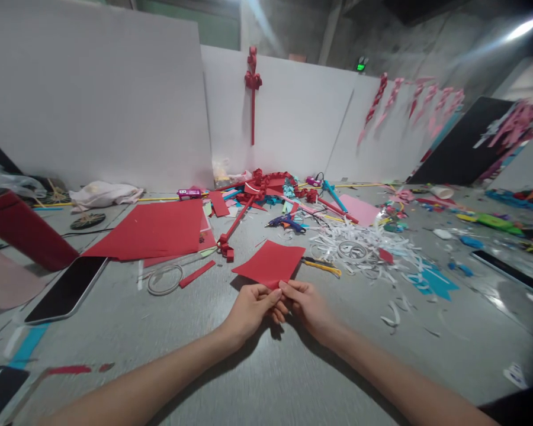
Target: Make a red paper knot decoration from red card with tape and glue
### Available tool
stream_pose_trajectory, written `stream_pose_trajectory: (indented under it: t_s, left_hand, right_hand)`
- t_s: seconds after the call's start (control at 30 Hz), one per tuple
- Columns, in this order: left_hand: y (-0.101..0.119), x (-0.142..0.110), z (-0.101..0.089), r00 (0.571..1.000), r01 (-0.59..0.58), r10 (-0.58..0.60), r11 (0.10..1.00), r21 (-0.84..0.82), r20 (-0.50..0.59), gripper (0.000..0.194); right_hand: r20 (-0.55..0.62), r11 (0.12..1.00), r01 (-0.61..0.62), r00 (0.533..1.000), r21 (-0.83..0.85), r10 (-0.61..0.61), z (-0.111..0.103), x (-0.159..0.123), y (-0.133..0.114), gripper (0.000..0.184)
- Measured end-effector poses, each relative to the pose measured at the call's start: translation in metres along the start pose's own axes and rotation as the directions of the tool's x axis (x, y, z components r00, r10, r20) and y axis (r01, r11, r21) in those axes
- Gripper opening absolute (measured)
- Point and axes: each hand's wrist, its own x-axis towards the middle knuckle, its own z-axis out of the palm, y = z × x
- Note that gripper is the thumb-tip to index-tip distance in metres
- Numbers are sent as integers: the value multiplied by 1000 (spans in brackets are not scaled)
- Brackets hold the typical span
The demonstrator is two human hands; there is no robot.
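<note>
Red paper piece (266, 263), small and four-sided, is pinched at its near edge in both my hands, low at the centre of the view. My left hand (252, 305) grips it between thumb and bent fingers; my right hand (311, 305) pinches the same edge just beside it, the thumbs close together. Both grips are narrow, with only the thin paper between the fingertips. Its far side spreads away from me towards twelve o'clock, above a grey tabletop (195, 367).

Clock directions run from my hands. At twelve, beyond the paper, lies a dark blue glue gun (288, 222), and past it a heap of red and teal paper scraps. Farther on at twelve, a red rod with curled paper bows (253, 83) hangs upright on a white panel (302, 118). At two, a yellow-handled tool (326, 268) lies near the paper, its other end hidden; beyond it spreads a tangle of white paper shreds (373, 251). At three is a bright blue paper piece (435, 283) with a notched end. Between nine and ten lie a narrow red strip (198, 274) and a pale ring-shaped coil (165, 266). Large red sheets (155, 231) are at ten, and a dark-screened smartphone (68, 291) is at nine, well apart from my hands.
</note>
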Motion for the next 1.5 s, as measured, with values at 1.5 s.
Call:
stream_pose_trajectory:
  t_s: [1.5]
  left_hand:
    - [38, 15, -42, 990, -137, 139, 979, 148, -8, 48]
  right_hand:
    - [-190, 872, 141, 948, -469, -255, -60, 9, -38, 42]
